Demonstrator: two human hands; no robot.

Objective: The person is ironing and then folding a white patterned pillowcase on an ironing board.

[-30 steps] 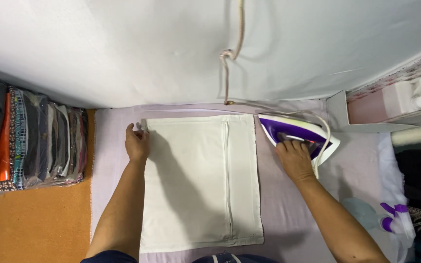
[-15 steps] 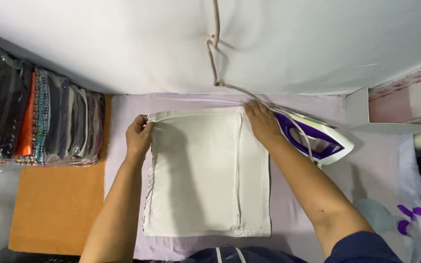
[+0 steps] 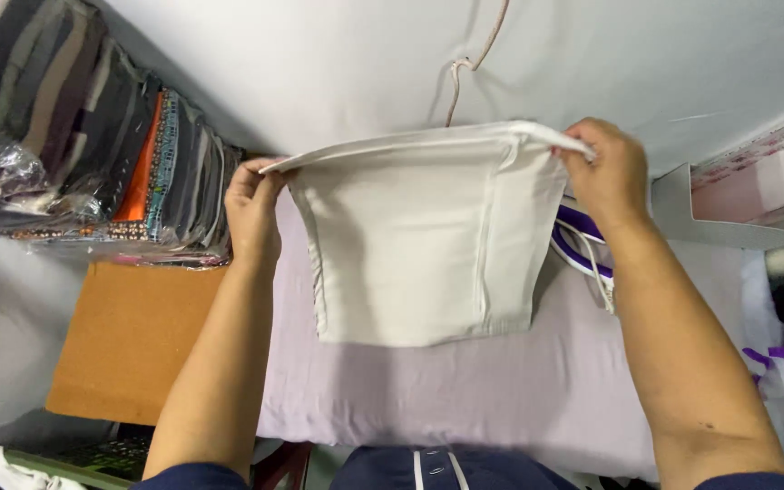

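While gripping its top corners, both hands (image 3: 251, 204) lift the cream cloth (image 3: 419, 240).

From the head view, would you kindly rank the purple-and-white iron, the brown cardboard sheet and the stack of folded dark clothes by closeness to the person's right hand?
From the right hand:
1. Purple-and-white iron: just below that hand, partly behind the lifted white cloth.
2. Brown cardboard sheet: far left, beside the ironing surface.
3. Stack of folded dark clothes: upper left, farthest.

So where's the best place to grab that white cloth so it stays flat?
Probably the two top corners of the white cloth, pinched from each side, as the left hand and right hand do. Its straight top hem stretches tight between them, so the rest hangs smooth.
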